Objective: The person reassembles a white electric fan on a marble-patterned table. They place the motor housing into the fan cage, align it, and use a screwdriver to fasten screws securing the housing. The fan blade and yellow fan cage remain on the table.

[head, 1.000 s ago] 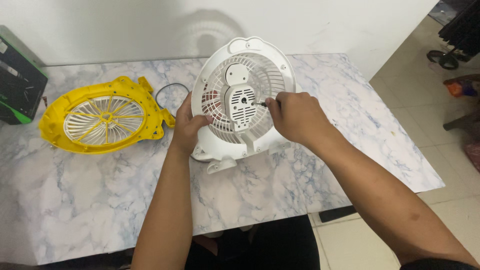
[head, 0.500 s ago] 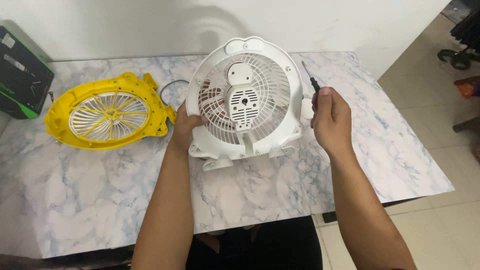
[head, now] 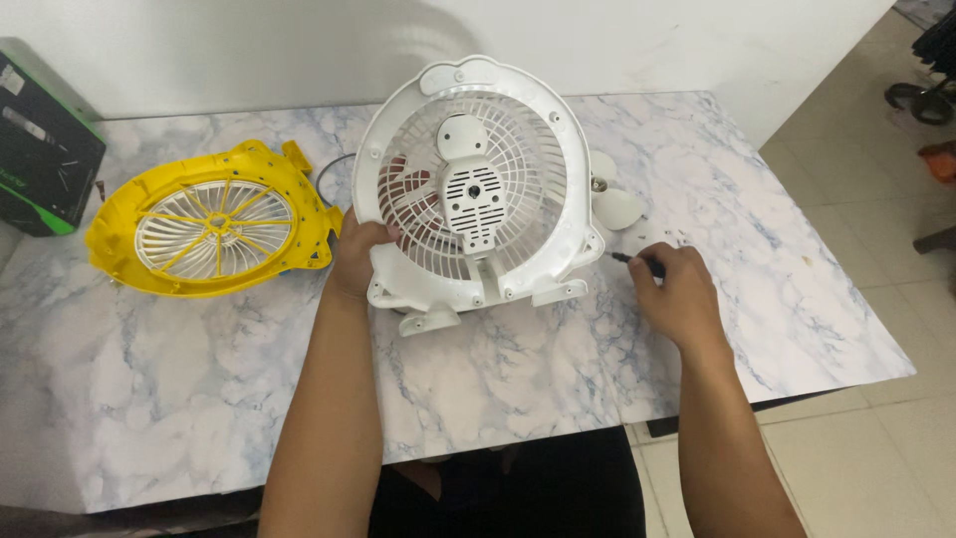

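A white fan housing (head: 476, 189) with a round grille is held upright on the marble-patterned table (head: 179, 399), roughly at its middle, tilted slightly back toward the wall. Its lower left rim is gripped by the left hand (head: 357, 254), the fingers curled around the edge and closed on it. The right hand (head: 675, 292) is lowered to the tabletop just right of the housing's base, and a small dark-handled screwdriver (head: 637, 261) is pinched in its closed fingers, the tip pointed left toward the housing but apart from it. Behind the housing on its right side, a white fan blade (head: 613, 207) is partly seen lying on the table. To the left, well apart from the hands, a yellow fan cover (head: 211, 224) with a pale spoked grille is laid flat. A thin black ring of wire (head: 329, 177) is seen between the yellow cover and the housing. A black and green box (head: 40, 139) is placed at the table's far left edge.
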